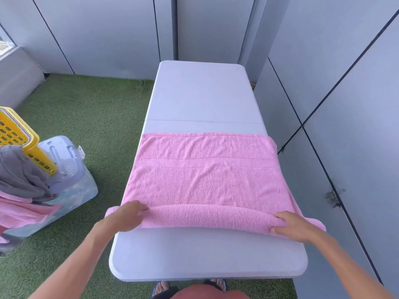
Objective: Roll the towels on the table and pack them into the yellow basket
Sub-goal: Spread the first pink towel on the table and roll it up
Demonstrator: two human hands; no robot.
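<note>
Pink towel (pixel 205 175) spread across near half of white desk (pixel 203 93), near edge rolled into thick tube. Left hand (pixel 127 215) grips left end of roll, fingers (pixel 141 207) curled over it. Right hand (pixel 294 226) grips right end, fingers curled round roll. Yellow basket (pixel 15 134) stands on green turf (pixel 97 117) left of desk, gray cloth (pixel 23 175) draped beside it.
</note>
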